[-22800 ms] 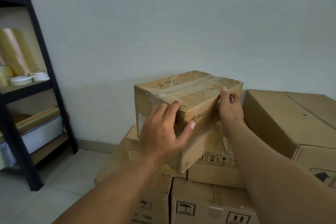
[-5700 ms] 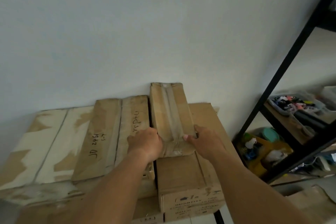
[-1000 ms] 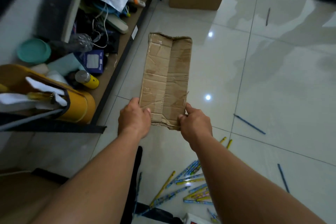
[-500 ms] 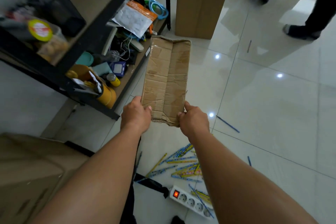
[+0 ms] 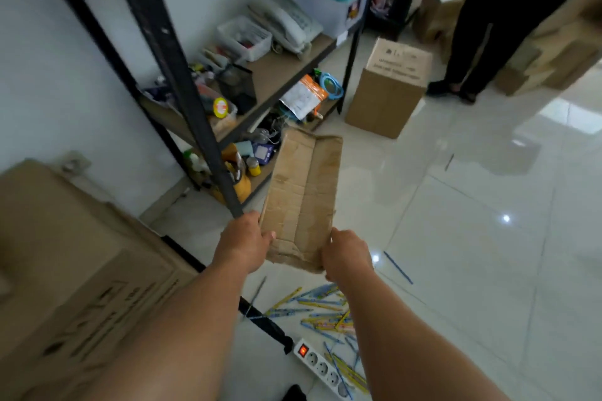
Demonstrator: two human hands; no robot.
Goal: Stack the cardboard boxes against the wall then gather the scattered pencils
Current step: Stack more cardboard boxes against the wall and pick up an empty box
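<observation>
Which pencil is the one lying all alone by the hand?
Start at the big pile of pencils on the shiny floor. Look right of the right hand: one blue pencil lies alone on the tile, slanted, apart from the pile.

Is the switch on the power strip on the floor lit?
Yes, the rocker switch at the near end of the white power strip glows red-orange, next to the scattered pencils.

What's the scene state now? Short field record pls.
held: cardboard piece, near end gripped
left hand: on its left edge
right hand: on its right edge
pencils: scattered on floor below the hands, one blue pencil apart to the right
power strip: on floor among pencils, switch lit
box: upright on floor beside shelf
</observation>
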